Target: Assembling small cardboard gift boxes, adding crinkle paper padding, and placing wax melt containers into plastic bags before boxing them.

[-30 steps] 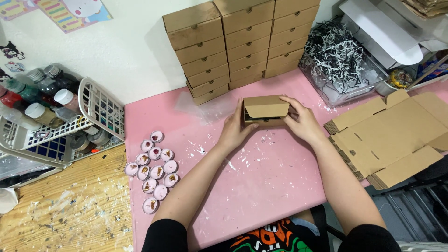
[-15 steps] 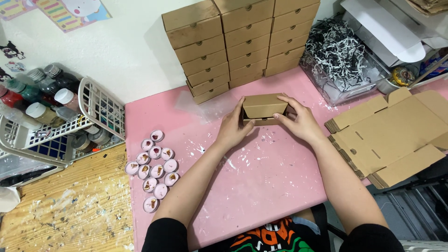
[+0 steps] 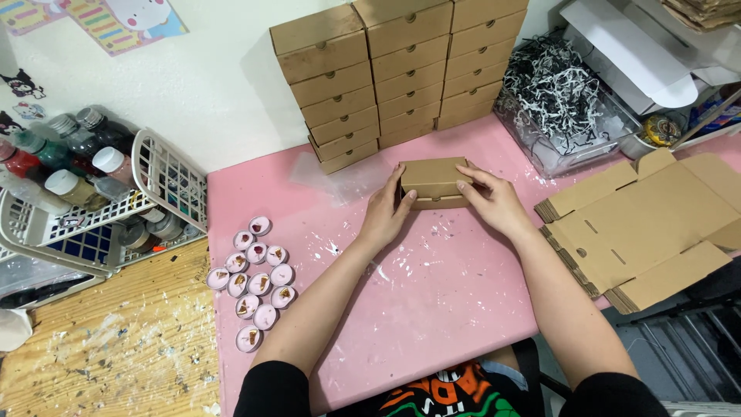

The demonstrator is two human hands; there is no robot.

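Observation:
A small brown cardboard box [image 3: 432,179] lies closed on the pink table [image 3: 432,309]. My left hand [image 3: 386,215] grips its left end, thumb on the front edge. From the other side, my right hand [image 3: 494,202] holds the right end with fingers resting on the lid. Three stacks of the same folded boxes [image 3: 394,73] stand against the white wall just behind it.
Several small pink tealight candles [image 3: 255,282] cluster on the table's left. A white wire basket [image 3: 100,201] with bottles sits on the wooden surface at left. Flat unfolded box blanks [image 3: 648,228] lie at right; a clear bin of shredded paper [image 3: 556,100] stands behind them.
The box's lid has come down from half-open to closed, and both hands have settled the box lower onto the table.

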